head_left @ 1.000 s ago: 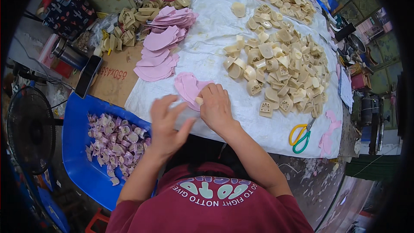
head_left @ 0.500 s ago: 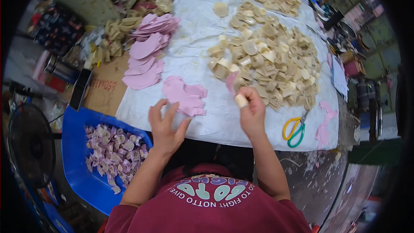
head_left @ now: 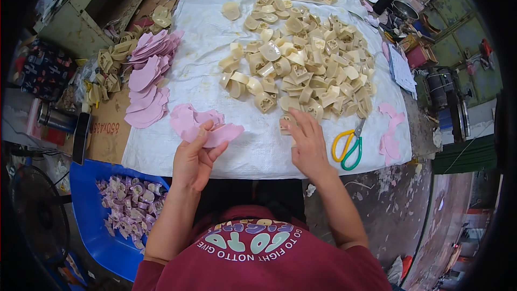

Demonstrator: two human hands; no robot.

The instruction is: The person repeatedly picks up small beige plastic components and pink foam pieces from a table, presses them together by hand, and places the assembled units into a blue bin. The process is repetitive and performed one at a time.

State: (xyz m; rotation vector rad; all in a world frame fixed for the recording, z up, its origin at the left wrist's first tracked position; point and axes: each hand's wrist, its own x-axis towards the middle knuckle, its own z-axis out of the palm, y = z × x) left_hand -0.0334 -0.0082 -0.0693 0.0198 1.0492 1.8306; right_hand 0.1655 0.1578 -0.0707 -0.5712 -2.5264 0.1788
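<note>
Your left hand (head_left: 193, 153) pinches a pink piece (head_left: 229, 134), well left of the scissors (head_left: 357, 132). Nearer their left, your right hand (head_left: 309, 148) covers part of a beige piece (head_left: 284, 123); whether it's gripped, I can't tell.

Maroon shirt (head_left: 258, 274), short sleeves (head_left: 362, 265); mint, purple, white lettering (head_left: 235, 242); hands (head_left: 310, 153) bare.

Toward eight o'clock, the left hand (head_left: 193, 161) pinches a pink piece (head_left: 229, 133), thumb on top, over the white-covered worktop (head_left: 196, 37). Near four o'clock, the right hand (head_left: 309, 153) has its fingers over a beige piece (head_left: 284, 124); its grip is hidden. A beige heap (head_left: 307, 64) spreads at one o'clock, layered pink cutouts (head_left: 146, 102) lie at ten, yellow-and-green-handled scissors (head_left: 352, 153) between three and four, and a blue basin (head_left: 91, 237) of purplish pieces (head_left: 129, 202) stands at eight.
</note>
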